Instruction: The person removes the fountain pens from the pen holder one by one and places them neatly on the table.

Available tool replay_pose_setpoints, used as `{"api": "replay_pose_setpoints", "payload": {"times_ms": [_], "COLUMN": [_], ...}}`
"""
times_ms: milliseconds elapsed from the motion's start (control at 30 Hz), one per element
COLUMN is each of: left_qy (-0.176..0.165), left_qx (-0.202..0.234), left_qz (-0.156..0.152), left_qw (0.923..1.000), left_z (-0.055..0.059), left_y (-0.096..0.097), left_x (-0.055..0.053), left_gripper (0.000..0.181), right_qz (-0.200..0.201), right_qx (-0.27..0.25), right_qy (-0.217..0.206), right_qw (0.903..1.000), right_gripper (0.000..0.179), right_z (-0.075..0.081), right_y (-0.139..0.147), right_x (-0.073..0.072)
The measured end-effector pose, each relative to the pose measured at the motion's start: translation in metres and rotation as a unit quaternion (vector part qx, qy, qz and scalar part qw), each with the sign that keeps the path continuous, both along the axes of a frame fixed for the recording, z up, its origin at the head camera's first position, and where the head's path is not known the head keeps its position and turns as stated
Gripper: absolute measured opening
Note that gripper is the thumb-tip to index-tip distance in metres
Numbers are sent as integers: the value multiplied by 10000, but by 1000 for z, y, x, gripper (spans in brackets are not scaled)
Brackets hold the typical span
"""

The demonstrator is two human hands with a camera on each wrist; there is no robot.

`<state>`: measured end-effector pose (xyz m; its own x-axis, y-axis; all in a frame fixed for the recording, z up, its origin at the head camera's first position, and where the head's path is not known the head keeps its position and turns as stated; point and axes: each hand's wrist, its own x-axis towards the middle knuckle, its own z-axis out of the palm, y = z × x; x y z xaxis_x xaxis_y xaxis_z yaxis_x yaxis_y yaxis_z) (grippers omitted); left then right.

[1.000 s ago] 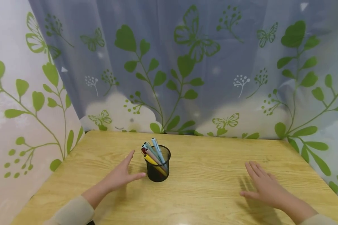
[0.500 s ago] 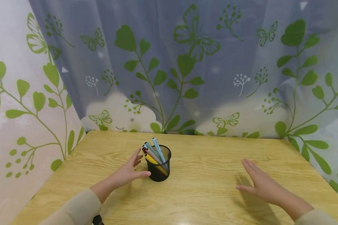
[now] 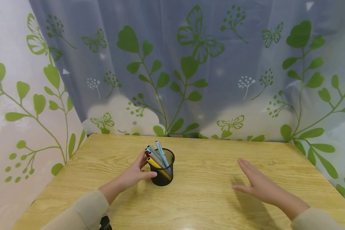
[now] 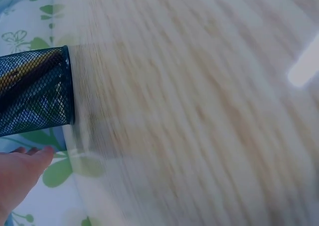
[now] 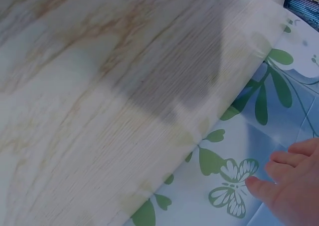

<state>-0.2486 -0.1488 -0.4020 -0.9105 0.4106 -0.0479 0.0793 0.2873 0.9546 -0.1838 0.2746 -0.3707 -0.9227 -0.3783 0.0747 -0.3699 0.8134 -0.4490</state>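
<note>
A black mesh pen holder (image 3: 163,179) stands upright on the wooden table, left of centre. Several pens (image 3: 158,156) lean in it, with yellow, grey, dark red, teal and light blue bodies. My left hand (image 3: 132,175) is at the holder's left side, its thumb overlapping the front of the mesh and its fingers spread toward the far side. In the left wrist view a gap shows between the fingertips (image 4: 47,152) and the mesh wall. To the right, my right hand (image 3: 258,185) hovers above the table, fingers straight, thumb apart, holding nothing.
The light wood table (image 3: 201,204) runs back to a blue and white curtain (image 3: 212,95) printed with green leaves and butterflies. More of the same cloth hangs at both sides. A small black object (image 3: 105,222) shows under the left sleeve.
My left hand has moved right, up to the pen holder. My right hand has drifted left and slightly away from me. The holder and pens have stayed in place.
</note>
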Motion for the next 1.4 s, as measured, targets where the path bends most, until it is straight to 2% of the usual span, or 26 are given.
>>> {"api": "replay_pose_setpoints", "payload": {"times_ms": [167,367,667,767,933,1133,1267,1400], "left_qy": [143,115,71,44,-49,-132,-144,-123], "left_qx": [120,294,420,389,425,376,275,333], "left_qz": [19,99,277,351,299,86,-2,-130], "left_qw": [9998,9995,9987,9986,9986,9992,9995,9993], "left_z": [-2,-3,-7,-7,-6,-4,-4,-5], "left_y": [6,10,12,12,7,-4,-10,-14], "left_x": [-5,-8,-11,-10,-9,-6,-3,-4], "left_gripper": [98,92,88,87,86,85,85,85], "right_qz": [36,130,40,102,318,406,412,410], "right_qx": [-16,-59,-813,-1327,-2346,-3046,-3280,-3381], "right_qy": [20,85,-533,-831,-1339,-1636,-1716,-1688], "right_qw": [10000,9999,9953,9876,9623,9374,9280,9249], "right_gripper": [95,95,86,78,67,62,60,56], "right_z": [0,2,2,4,5,3,1,0], "right_y": [-5,-12,-26,-35,-55,-86,-105,-120], "right_x": [-1,-2,-11,-17,-29,-43,-50,-55]}}
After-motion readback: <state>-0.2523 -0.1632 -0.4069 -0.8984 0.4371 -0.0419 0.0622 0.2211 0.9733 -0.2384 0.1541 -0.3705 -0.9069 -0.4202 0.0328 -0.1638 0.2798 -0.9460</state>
